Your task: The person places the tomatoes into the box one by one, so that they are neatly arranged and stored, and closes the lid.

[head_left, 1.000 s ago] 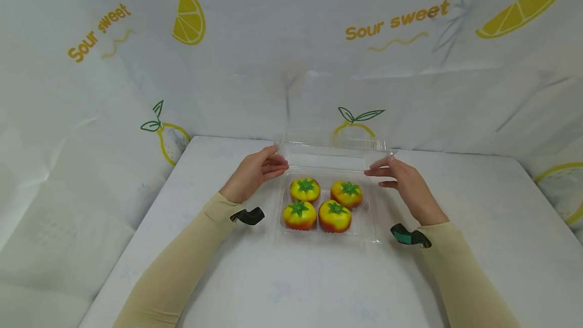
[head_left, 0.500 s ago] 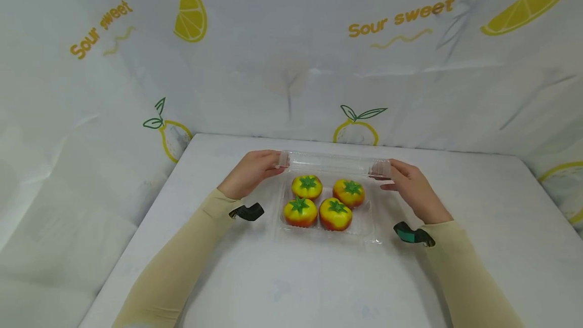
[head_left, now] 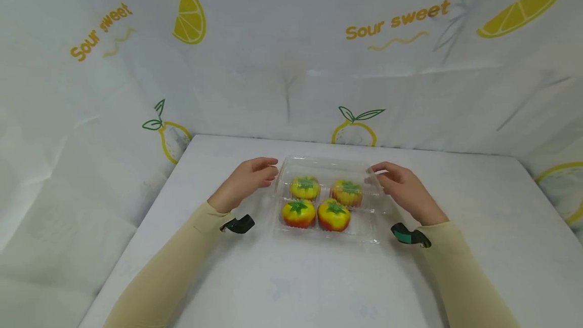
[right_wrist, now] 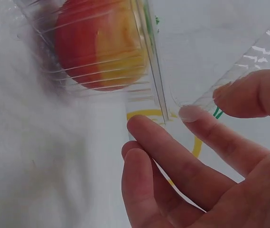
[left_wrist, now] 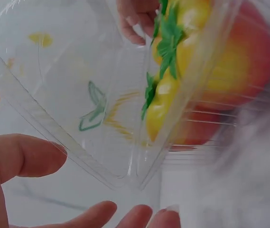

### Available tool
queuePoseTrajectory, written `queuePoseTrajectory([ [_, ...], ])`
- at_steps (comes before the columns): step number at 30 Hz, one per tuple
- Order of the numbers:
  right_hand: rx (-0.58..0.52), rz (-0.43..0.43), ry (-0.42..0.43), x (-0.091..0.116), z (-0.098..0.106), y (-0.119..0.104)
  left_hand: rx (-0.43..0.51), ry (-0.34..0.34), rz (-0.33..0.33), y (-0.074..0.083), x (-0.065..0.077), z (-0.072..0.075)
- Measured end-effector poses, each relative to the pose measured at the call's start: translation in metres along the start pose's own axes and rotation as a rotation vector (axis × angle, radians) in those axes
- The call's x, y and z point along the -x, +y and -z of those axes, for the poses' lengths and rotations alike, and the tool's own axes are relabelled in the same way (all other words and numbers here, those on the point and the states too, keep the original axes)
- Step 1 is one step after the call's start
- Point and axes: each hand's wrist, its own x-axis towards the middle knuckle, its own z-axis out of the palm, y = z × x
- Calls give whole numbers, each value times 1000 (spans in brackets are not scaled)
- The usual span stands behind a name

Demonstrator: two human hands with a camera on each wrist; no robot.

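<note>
A clear plastic clamshell box (head_left: 325,237) stands on the table, holding several shiny yellow-red fruits (head_left: 298,214) with green star-shaped tops. Its hinged lid (head_left: 328,163) is tilted partway over the two rear fruits. Beside the lid's left edge is my left hand (head_left: 246,178), fingers relaxed and spread; in the left wrist view its thumb (left_wrist: 42,156) is right at the lid's edge. My right hand (head_left: 405,189) is at the lid's rear right corner. In the right wrist view, thumb (right_wrist: 248,97) and index finger (right_wrist: 220,137) pinch that corner, the other fingers loosely bent.
A white-covered table (head_left: 291,282) lies under the box. Behind it rises a white backdrop (head_left: 273,54) printed with lemons and lettering. Black devices are strapped at the left wrist (head_left: 239,224) and right wrist (head_left: 410,237).
The lid has swung from upright at the back forward and down over the rear fruits. My left hand has let go and drawn slightly left; the right hand stays near the corner.
</note>
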Motion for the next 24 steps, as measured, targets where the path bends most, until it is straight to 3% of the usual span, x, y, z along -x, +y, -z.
queuePoseTrajectory([
  [6,41,13,-13,8,0,-4,25,-71,99,-15,35,-3],
  [10,58,3,-31,20,-3,-6,73,-134,113,-19,52,-8],
  [16,66,-70,-92,53,-12,-4,93,-153,108,-21,60,-16],
  [20,-42,-110,-159,76,-15,-2,96,-131,77,-22,61,-18],
  [24,-179,-105,-233,85,-17,-3,96,-111,42,-24,60,-21],
])
